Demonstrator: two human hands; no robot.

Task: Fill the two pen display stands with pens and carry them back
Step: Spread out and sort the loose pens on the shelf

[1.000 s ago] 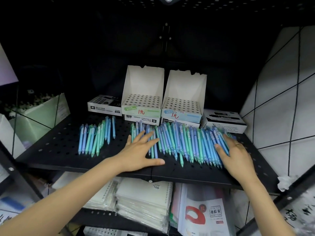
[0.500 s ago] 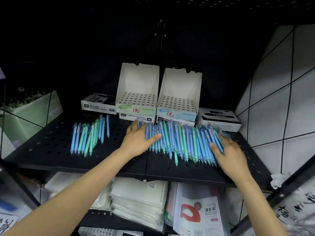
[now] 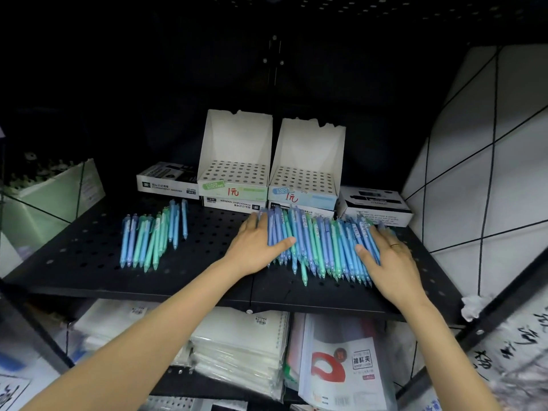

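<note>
Two white cardboard pen display stands sit side by side at the back of a black perforated shelf (image 3: 74,262): the left stand (image 3: 234,170) with a green front, the right stand (image 3: 305,176) with a blue front. Their hole grids hold no pens. A wide heap of blue and green pens (image 3: 320,244) lies in front of them. My left hand (image 3: 255,247) presses flat against the heap's left side, thumb over the pens. My right hand (image 3: 388,256), wearing a ring, presses against the heap's right side. A smaller bunch of pens (image 3: 154,235) lies apart to the left.
Marker boxes sit under and beside the stands: one at the left (image 3: 167,180), one at the right (image 3: 376,206). A white tiled wall (image 3: 480,161) closes the right side. A green bin (image 3: 53,197) stands on the left. Packs of paper goods (image 3: 237,348) fill the shelf below.
My left hand has slid right along the shelf, pushing the spread pens into a tighter heap against my right hand. The right hand has barely moved.
</note>
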